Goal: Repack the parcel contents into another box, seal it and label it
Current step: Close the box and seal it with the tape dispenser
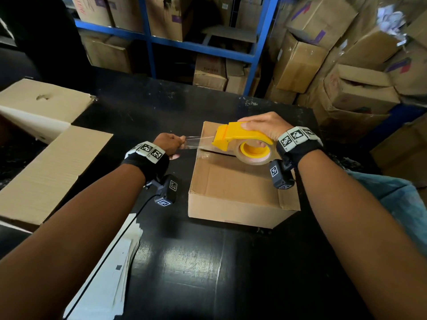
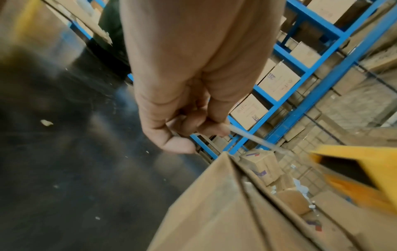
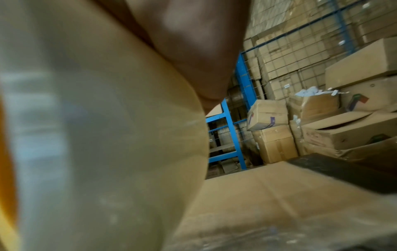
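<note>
A closed brown cardboard box [image 1: 235, 188] sits on the black table [image 1: 184, 262] in the head view. My right hand [image 1: 261, 129] grips a yellow tape dispenser [image 1: 240, 139] over the box's top seam, its tape roll [image 3: 107, 135] filling the right wrist view. A strip of clear tape [image 1: 196, 140] stretches left from the dispenser. My left hand [image 1: 169, 144] pinches the free end of that tape [image 2: 253, 137] just past the box's left edge [image 2: 225, 195].
A large open carton [image 1: 46, 139] lies at the left of the table. White paper sheets [image 1: 108, 273] lie near the front left. Blue shelving [image 1: 208, 45] and stacked cartons [image 1: 346, 65] stand behind and to the right. A blue cloth [image 1: 402, 199] shows at the right.
</note>
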